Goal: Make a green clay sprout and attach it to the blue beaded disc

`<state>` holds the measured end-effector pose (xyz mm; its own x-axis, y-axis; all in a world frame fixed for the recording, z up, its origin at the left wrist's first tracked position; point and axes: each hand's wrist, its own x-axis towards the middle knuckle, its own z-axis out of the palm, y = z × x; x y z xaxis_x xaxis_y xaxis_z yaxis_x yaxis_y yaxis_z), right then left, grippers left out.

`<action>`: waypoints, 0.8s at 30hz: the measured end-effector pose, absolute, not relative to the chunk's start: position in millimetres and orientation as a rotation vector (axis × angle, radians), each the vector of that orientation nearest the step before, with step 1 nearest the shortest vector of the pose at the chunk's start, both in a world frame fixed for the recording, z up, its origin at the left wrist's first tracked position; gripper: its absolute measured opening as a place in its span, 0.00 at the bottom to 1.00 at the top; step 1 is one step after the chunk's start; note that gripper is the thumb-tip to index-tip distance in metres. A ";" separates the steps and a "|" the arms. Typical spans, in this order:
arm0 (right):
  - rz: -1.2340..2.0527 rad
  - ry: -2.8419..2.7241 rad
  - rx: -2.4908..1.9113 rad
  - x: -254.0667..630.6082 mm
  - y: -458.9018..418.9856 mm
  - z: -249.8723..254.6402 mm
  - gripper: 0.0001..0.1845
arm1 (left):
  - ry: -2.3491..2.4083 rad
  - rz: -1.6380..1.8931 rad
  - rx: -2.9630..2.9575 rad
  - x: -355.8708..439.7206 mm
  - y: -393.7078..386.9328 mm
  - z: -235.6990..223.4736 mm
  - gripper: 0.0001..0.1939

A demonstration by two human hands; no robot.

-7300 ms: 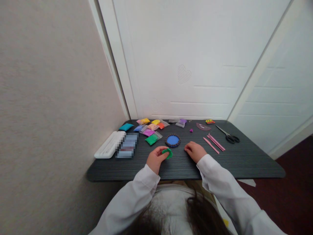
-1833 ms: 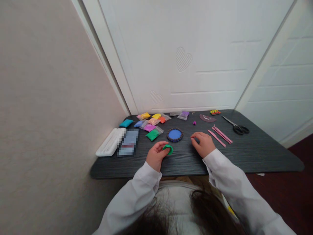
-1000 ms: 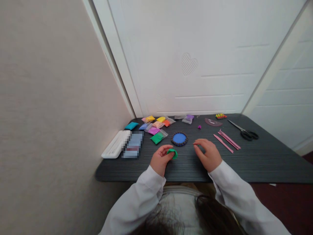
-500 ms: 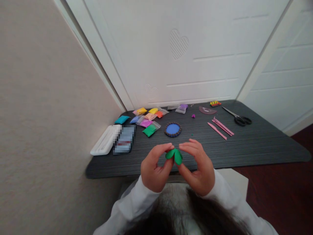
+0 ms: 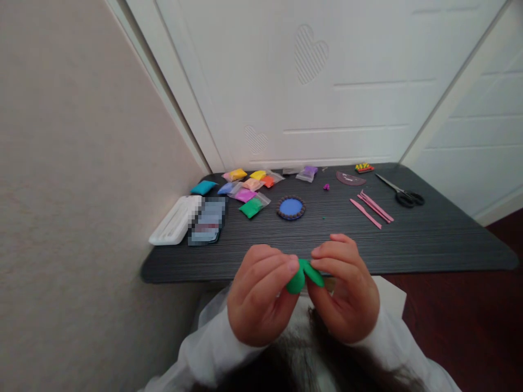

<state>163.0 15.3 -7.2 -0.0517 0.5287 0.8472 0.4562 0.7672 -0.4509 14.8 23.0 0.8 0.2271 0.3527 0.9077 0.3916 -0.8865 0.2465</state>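
Observation:
Both hands are raised close to the camera, in front of the near edge of the dark table (image 5: pixel 429 247). A flat piece of green clay (image 5: pixel 304 276), folded or split into two lobes, is pinched between them. My left hand (image 5: pixel 259 294) grips its left lobe with curled fingers. My right hand (image 5: pixel 347 288) grips its right lobe with thumb and fingertips. Beyond the hands, a blue clay disc with a dark beaded rim (image 5: pixel 291 208) lies flat on the table.
Several small bags of coloured clay (image 5: pixel 247 190) lie at the table's back left, beside a white case (image 5: pixel 174 228) and a blurred rectangle. Pink modelling tools (image 5: pixel 371 208), black scissors (image 5: pixel 402 193), a mauve half-disc (image 5: pixel 349 178) and a tiny purple bit (image 5: pixel 326 187) lie right. A wall stands left.
The green clay was lifted off the table by my left hand; my right hand joined it. Both hands drew nearer the camera, and the clay now shows as two lobes.

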 end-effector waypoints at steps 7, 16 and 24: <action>0.106 -1.693 -0.761 161.3 12.3 -4.8 0.20 | -0.734 -1.872 -2.446 15.7 17.1 2.4 0.27; 0.137 -1.724 -0.745 161.5 10.3 -1.1 0.19 | -0.766 -1.836 -2.492 14.5 14.0 4.6 0.29; 0.188 -1.712 -0.743 159.5 11.7 0.7 0.17 | -0.880 -1.778 -2.548 15.5 13.7 7.3 0.27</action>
